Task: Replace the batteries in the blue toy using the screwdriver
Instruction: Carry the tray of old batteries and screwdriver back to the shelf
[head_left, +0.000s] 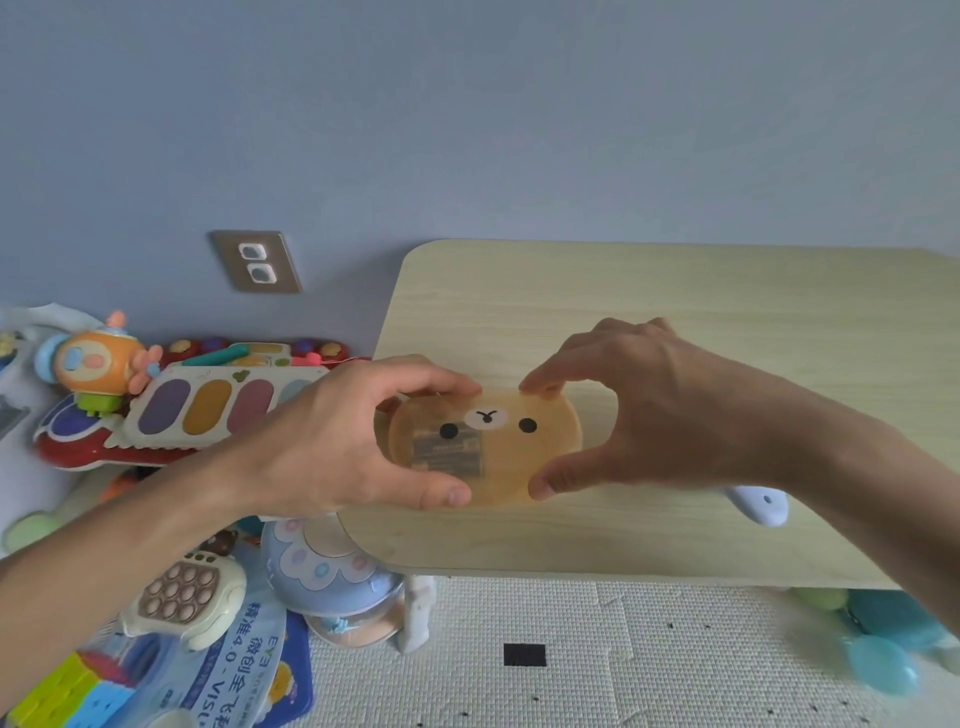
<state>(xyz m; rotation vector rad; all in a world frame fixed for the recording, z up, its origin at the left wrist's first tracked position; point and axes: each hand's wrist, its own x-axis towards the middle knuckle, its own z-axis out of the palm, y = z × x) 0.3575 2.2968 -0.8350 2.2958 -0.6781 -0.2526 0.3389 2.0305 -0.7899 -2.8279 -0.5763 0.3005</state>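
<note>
Both my hands hold a translucent orange bear-face box (511, 452) just above the wooden table (675, 332). My left hand (358, 441) grips its left end between fingers on the far edge and thumb on the near edge. My right hand (639, 410) pinches its right end the same way. Dark batteries (447, 454) show dimly through the box's left half. A pale blue toy piece (761, 504) lies on the table, mostly hidden under my right forearm. No screwdriver is in sight.
Left of the table, toys crowd the floor: an orange figure (96, 364), a colourful keyboard toy (208, 405), a pop-button game (182, 597), a blue round toy (322, 566). A white foam mat (597, 665) lies in front, with teal balls (883, 639) at right.
</note>
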